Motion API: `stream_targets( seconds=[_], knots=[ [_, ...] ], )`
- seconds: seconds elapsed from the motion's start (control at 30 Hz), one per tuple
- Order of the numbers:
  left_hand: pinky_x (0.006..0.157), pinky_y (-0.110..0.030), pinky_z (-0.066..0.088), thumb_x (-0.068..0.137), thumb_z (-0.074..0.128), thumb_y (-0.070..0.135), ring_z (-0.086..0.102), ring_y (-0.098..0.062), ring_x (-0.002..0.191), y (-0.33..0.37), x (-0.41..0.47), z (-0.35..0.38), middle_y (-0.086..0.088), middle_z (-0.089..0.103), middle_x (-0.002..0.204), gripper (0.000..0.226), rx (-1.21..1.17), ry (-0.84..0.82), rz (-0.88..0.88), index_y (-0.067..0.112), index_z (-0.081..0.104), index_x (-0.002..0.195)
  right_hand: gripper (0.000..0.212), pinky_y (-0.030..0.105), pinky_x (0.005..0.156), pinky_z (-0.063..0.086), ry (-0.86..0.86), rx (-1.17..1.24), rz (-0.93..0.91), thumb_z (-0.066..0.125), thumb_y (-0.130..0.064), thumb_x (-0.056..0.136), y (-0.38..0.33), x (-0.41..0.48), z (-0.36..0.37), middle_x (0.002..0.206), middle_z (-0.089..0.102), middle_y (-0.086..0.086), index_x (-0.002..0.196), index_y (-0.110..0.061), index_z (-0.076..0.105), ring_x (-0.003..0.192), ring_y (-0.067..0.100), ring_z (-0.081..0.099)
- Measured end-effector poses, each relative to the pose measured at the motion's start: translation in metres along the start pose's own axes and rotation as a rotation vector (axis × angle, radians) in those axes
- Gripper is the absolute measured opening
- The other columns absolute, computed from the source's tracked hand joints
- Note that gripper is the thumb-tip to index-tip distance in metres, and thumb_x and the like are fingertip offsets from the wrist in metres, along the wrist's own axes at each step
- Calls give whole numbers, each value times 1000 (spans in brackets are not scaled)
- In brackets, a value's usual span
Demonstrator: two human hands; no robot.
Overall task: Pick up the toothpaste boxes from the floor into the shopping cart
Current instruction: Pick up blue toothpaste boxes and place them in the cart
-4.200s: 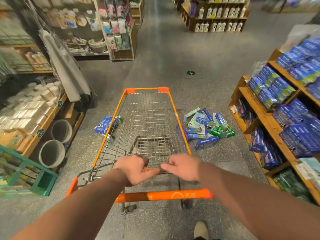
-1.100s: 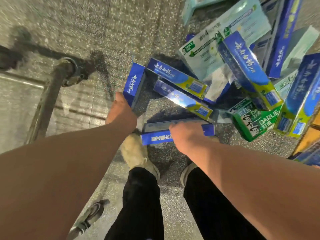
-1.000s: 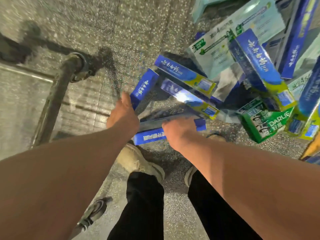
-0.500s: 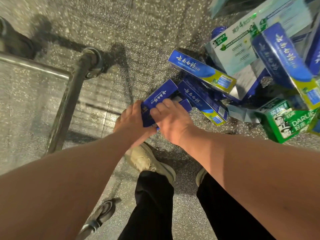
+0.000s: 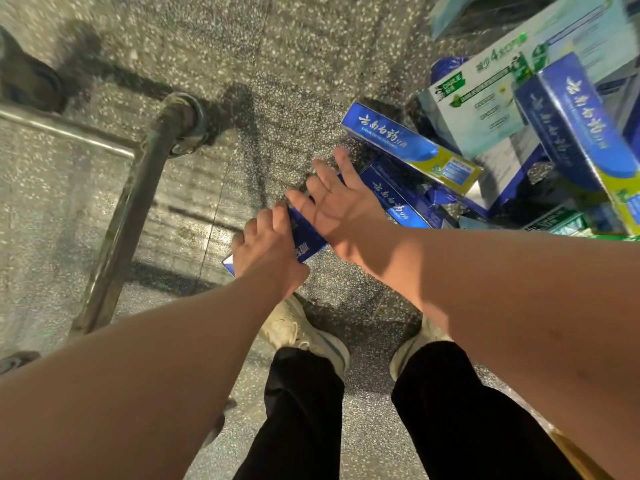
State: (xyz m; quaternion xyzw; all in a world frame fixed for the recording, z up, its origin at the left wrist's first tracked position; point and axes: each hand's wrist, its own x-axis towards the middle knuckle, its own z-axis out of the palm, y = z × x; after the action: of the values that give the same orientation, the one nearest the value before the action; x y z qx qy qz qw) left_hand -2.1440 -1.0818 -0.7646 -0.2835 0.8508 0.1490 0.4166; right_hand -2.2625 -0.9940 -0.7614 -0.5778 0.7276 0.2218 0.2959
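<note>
My left hand is closed around blue toothpaste boxes held low over the floor. My right hand is spread flat with fingers apart, its palm resting on the top of those same boxes. A pile of toothpaste boxes lies on the floor at the right: a blue and yellow box, another blue box under it, a large pale green pack, a big blue box and a green box. The shopping cart's lower frame and a wheel are at the left.
Speckled grey floor stretches ahead of the pile. My two shoes and dark trouser legs stand just behind the hands. Another cart wheel shows at the left edge.
Both hands gathered the blue boxes together and drew them back towards my feet. My right hand has opened flat on top of them; the left keeps its grip.
</note>
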Motion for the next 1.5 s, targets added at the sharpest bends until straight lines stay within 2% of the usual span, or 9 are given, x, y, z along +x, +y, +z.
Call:
stream_targets(
  seconds=[0.13,0.33,0.5,0.63,0.8,0.93,1.1,1.33,1.5],
  knots=[
    [108,-48,38,75,76,26,42,-30,128,1,0,6,-8,37,138,92,12,14,-28,17,13,142,74,53,116,25,32,7,-29,72,-31,83,2,6,5,136,42,9,143,-22,30,130,32,41],
    [108,-48,42,79,74,25,47,-28,123,9,-21,-11,-7,41,131,82,141,-64,76,15,20,140,72,49,109,29,31,116,11,71,-36,85,6,-30,0,138,45,6,142,-16,32,127,30,43],
    [110,-50,41,81,75,28,50,-27,123,31,-90,-67,-4,45,130,80,125,-85,129,19,21,138,51,47,95,40,158,143,0,75,-22,75,24,-109,-49,113,61,4,122,-16,54,103,28,58],
    [107,-47,41,80,71,30,52,-24,117,57,-163,-162,1,48,124,70,105,29,204,21,27,134,58,46,100,34,162,164,34,68,-28,81,64,-189,-142,125,54,1,133,-19,45,115,27,51],
    [101,-46,42,80,66,38,53,-26,119,94,-269,-324,0,49,128,65,133,256,278,21,32,132,46,40,76,41,318,132,132,79,-27,53,125,-309,-291,85,61,-4,94,-23,59,82,25,61],
    [102,-44,40,78,68,46,52,-29,123,123,-374,-451,-2,49,131,68,171,455,355,20,35,132,49,41,89,38,409,26,213,72,-30,73,167,-418,-419,113,60,-3,118,-26,52,110,24,58],
    [94,-41,45,72,72,44,58,-28,115,129,-500,-569,-1,54,124,68,215,657,374,20,38,126,46,40,83,34,543,-85,222,68,-38,73,180,-541,-552,111,58,-3,113,-25,48,107,23,57],
    [78,-35,42,69,72,48,62,-28,104,76,-634,-651,0,57,117,64,194,858,307,23,41,118,44,39,79,31,725,-184,158,66,-42,70,143,-621,-681,104,56,-7,106,-28,46,101,21,57],
    [81,-35,50,65,72,58,64,-25,100,-15,-695,-655,3,59,114,72,191,882,162,25,44,122,37,41,80,35,826,-201,18,66,-46,71,64,-606,-743,99,57,-9,97,-32,43,100,21,60]
  ],
)
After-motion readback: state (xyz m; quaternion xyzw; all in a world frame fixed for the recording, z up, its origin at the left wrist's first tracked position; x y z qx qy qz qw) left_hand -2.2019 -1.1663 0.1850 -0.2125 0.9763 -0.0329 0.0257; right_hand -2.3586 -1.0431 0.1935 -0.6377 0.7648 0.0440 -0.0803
